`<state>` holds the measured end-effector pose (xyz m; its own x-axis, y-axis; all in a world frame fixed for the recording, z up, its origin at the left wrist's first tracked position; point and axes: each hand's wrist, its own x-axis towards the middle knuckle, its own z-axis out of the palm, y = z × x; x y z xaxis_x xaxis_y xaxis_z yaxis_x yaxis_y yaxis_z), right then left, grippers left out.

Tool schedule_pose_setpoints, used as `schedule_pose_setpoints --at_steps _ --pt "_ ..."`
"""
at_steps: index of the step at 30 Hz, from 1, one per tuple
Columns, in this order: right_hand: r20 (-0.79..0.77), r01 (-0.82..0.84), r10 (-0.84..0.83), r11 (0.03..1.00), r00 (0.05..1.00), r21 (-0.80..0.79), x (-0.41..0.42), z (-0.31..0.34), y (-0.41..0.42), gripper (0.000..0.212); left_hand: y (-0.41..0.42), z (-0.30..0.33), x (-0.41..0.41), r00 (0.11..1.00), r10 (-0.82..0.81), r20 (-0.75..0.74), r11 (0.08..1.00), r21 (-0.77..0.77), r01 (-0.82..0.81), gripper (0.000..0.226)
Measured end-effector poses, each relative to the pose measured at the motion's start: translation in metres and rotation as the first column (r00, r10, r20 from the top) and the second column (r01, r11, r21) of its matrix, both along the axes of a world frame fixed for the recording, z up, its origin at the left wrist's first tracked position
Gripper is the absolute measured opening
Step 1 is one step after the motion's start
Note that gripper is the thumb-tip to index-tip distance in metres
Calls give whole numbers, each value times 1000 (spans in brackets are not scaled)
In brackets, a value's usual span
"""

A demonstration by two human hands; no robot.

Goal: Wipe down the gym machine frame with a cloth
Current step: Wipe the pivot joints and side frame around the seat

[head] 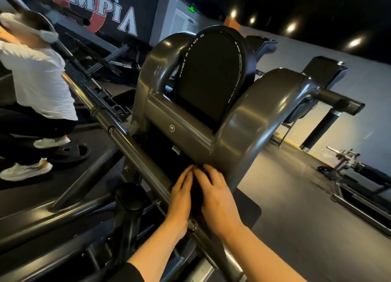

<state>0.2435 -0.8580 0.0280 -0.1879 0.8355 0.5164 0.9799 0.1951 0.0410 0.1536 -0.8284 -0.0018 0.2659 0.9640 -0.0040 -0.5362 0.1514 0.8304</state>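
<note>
Frame (239, 120) of the gym machine: grey curved steel, two arched side members joined by one crossbar, with one black pad (209, 74) standing between the arches. A long diagonal bar (135, 146) runs past the frame's left foot toward the observer.

Cloth (195, 194): dark, only a strip of it visible between the two hands, pressed against the diagonal bar just below the frame's lower edge. It is hard to tell apart from the black panel behind it.

Left hand (179, 195): fingers extended and laid flat along the cloth, pressing, not curled. Right hand (218, 197): fingers bent over the cloth's other side; whether they pinch the fabric or just press on it I cannot tell. Fingertips of both meet at the frame's bottom edge.

Progress (judgement): wiping sits at the lowest part, beside the frame's base. No streaks or damp marks show on the arches or crossbar, so what is already wiped cannot be read. The arches, the crossbar and the bar's upper length probably remain.

Count: two hands, one cloth, one frame with two arches, one pad.

Further out from the frame: one person in a white shirt (36, 80) to its left, one weight plate (69, 152) on the floor near that person's shoes, another machine (325, 112) to the frame's right, four ceiling lights above.
</note>
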Motion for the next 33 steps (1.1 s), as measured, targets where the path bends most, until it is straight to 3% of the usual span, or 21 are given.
schedule_pose_setpoints --at_steps 2,4,7,9,13,21,26,29,33 --pt "-242 -32 36 999 970 21 -16 24 12 45 0 17 -2 996 -28 90 999 20 26 34" --pt "-271 -68 80 996 959 51 -24 47 20 32 9 32 -1 984 73 164 996 46 -81 36" --pt "-48 -34 42 988 998 150 -16 69 22 47 40 56 -11 925 348 150 926 97 -364 44" --pt "127 34 -66 969 990 244 -7 77 22 52 57 67 -12 899 434 61 872 223 -436 56" --pt "335 142 -226 956 915 257 7 76 31 56 61 65 15 890 422 -170 774 579 -257 62" --pt "411 194 -292 945 863 264 9 65 36 61 97 59 10 700 651 -294 555 814 -174 52" --pt "419 175 -290 940 861 292 13 59 40 56 147 75 -11 591 705 -391 578 800 -160 58" --pt "434 127 -262 940 862 316 20 52 45 47 174 81 -26 598 679 -426 656 717 -235 57" --pt "433 77 -232 935 871 346 24 47 50 48 180 85 -27 577 694 -431 654 712 -254 46"
